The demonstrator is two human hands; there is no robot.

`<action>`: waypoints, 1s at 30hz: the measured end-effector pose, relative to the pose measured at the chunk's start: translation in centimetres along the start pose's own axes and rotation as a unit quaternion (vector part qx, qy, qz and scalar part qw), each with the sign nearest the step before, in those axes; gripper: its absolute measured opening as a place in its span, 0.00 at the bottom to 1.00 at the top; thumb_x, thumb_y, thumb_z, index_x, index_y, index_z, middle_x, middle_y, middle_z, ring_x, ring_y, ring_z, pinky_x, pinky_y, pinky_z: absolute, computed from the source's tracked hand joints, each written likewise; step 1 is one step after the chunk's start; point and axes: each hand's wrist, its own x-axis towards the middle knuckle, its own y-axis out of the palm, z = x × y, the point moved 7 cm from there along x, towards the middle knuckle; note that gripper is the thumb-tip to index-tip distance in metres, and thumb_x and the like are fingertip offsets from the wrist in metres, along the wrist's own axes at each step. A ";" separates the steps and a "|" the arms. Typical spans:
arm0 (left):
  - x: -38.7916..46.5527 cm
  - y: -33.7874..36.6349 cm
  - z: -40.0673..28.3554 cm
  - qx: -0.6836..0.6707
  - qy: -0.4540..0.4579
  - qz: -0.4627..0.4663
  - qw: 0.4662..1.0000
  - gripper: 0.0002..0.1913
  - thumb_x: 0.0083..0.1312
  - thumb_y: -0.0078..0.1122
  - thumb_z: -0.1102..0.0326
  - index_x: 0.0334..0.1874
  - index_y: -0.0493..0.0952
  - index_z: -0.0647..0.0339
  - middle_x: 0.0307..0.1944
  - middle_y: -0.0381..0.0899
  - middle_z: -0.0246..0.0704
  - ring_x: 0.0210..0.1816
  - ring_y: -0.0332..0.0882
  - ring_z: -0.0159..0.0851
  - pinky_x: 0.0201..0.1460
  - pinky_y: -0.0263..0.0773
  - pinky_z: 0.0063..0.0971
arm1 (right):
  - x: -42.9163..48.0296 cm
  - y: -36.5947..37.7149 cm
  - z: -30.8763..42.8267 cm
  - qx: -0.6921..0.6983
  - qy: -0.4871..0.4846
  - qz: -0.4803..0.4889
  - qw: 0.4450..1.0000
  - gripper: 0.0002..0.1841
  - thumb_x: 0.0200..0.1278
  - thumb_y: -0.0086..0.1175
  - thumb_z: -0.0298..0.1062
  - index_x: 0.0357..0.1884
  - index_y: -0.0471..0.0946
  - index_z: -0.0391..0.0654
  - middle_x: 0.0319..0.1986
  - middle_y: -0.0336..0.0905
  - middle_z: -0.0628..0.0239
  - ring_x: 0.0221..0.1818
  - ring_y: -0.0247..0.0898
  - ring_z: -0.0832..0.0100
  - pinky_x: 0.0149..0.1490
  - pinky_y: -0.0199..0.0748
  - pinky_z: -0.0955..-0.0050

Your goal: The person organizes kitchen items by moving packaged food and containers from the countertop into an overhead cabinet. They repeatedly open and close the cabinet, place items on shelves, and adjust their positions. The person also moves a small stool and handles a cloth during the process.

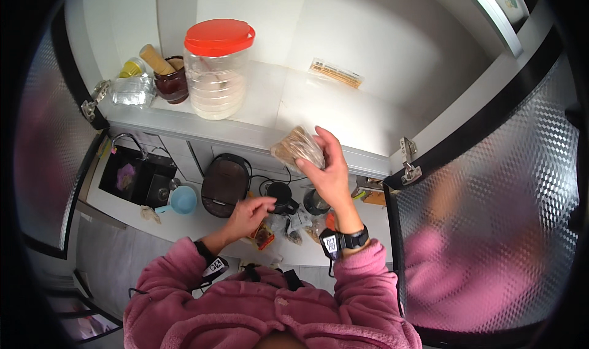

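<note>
My right hand (329,169) grips a clear plastic bag of brown dry food (298,150) at the front edge of an open cabinet shelf (294,105). Lower and to the left, my left hand (248,218) is empty, its fingers apart above the counter. On the shelf stands a large clear plastic jar with a red lid (218,72), holding white powder or grain. Left of the jar is a dark brown mortar (172,85) with a wooden pestle (156,60). A flat packet of thin sticks (337,72) lies near the shelf's back wall.
Frosted glass doors stand open at left (41,142) and right (487,220). Below are a black sink (138,176), a light blue dipper (183,200), a brown rice cooker (225,185), a black kettle (278,196) and several food bags (299,220). A foil-like package (133,91) sits at the shelf's left end.
</note>
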 end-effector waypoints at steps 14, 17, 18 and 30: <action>33.7 2.1 -15.4 0.425 0.181 0.038 0.886 0.24 0.66 0.59 0.65 0.64 0.73 0.62 0.66 0.70 0.45 0.67 0.67 0.51 0.71 0.63 0.42 | -10.2 -9.7 -6.7 0.302 0.116 -0.129 0.937 0.34 0.63 0.62 0.21 0.71 0.63 0.39 0.58 0.77 0.59 0.60 0.74 0.68 0.64 0.72 0.69; 38.4 2.4 -13.8 0.483 0.184 -0.032 0.856 0.30 0.65 0.59 0.66 0.70 0.67 0.61 0.70 0.65 0.44 0.69 0.65 0.52 0.71 0.64 0.42 | -12.9 -9.9 -8.7 0.278 0.149 -0.122 0.941 0.32 0.65 0.61 0.21 0.71 0.64 0.39 0.59 0.77 0.59 0.62 0.72 0.68 0.66 0.69 0.70; 39.4 2.3 -13.2 0.494 0.180 -0.049 0.849 0.32 0.64 0.60 0.67 0.72 0.65 0.60 0.70 0.64 0.44 0.69 0.65 0.52 0.71 0.64 0.42 | -13.9 -10.0 -9.2 0.268 0.157 -0.120 0.943 0.32 0.65 0.61 0.21 0.71 0.63 0.38 0.59 0.77 0.59 0.62 0.72 0.69 0.66 0.69 0.70; 41.6 3.1 -9.9 0.586 0.279 -0.162 0.743 0.17 0.60 0.59 0.75 0.52 0.75 0.53 0.46 0.75 0.36 0.49 0.73 0.44 0.51 0.67 0.40 | -20.0 -11.6 -13.4 0.241 0.232 -0.138 0.932 0.29 0.65 0.61 0.21 0.68 0.68 0.39 0.60 0.76 0.61 0.61 0.73 0.69 0.66 0.70 0.69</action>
